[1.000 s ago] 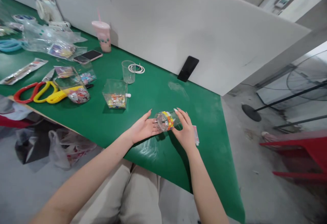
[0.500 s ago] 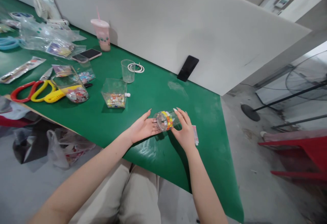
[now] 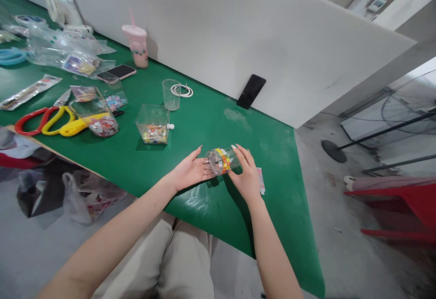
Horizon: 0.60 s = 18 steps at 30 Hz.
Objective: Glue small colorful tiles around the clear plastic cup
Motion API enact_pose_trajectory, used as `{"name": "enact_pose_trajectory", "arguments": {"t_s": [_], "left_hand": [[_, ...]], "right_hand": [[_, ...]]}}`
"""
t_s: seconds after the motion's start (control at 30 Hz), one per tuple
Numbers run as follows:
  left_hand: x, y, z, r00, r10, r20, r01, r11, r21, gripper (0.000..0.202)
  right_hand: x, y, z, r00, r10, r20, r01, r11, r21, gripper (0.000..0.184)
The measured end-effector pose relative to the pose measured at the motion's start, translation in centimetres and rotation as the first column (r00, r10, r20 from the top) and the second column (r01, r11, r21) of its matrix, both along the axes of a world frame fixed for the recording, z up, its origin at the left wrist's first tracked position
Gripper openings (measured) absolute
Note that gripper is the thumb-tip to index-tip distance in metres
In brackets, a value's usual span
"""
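Note:
A clear glass cup (image 3: 223, 160) lies tilted on its side above the green table, with yellow, orange and white mosaic tiles in bands round it. My right hand (image 3: 245, 171) grips its right end, thumb below and fingers over the top. My left hand (image 3: 192, 167) is open, palm up, its fingertips at the cup's left end; the glass partly covers them. A small pink-and-white packet or tube (image 3: 261, 181) shows partly behind my right hand.
A clear box of tiles (image 3: 153, 133), an empty clear cup (image 3: 171, 101) and a white cable (image 3: 185, 91) stand left of centre. Scissors (image 3: 46, 119), a slanted tile container (image 3: 104, 126) and a pink drink cup (image 3: 137, 47) lie farther left. A black phone (image 3: 251, 91) leans on the partition.

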State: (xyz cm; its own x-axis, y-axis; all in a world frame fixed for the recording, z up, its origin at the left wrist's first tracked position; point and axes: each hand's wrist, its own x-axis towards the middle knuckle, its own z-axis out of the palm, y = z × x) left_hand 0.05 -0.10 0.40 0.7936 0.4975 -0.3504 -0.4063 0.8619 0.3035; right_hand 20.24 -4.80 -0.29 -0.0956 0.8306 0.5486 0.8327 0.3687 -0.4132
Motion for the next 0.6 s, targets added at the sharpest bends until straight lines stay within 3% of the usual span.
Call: {"name": "enact_pose_trajectory", "arguments": {"t_s": [0.37, 0.6], "left_hand": [[-0.12, 0.18, -0.72, 1.000, -0.026, 0.010, 0.025, 0.999, 0.045, 0.068], [-0.10, 0.11, -0.34, 0.999, -0.011, -0.044, 0.012, 0.999, 0.037, 0.067]], "right_hand": [[-0.08, -0.06, 0.17, 0.999, -0.013, -0.033, 0.012, 1.000, -0.020, 0.060], [-0.02, -0.12, 0.33, 0.998, -0.042, -0.050, 0.040, 0.998, -0.044, 0.058]]}}
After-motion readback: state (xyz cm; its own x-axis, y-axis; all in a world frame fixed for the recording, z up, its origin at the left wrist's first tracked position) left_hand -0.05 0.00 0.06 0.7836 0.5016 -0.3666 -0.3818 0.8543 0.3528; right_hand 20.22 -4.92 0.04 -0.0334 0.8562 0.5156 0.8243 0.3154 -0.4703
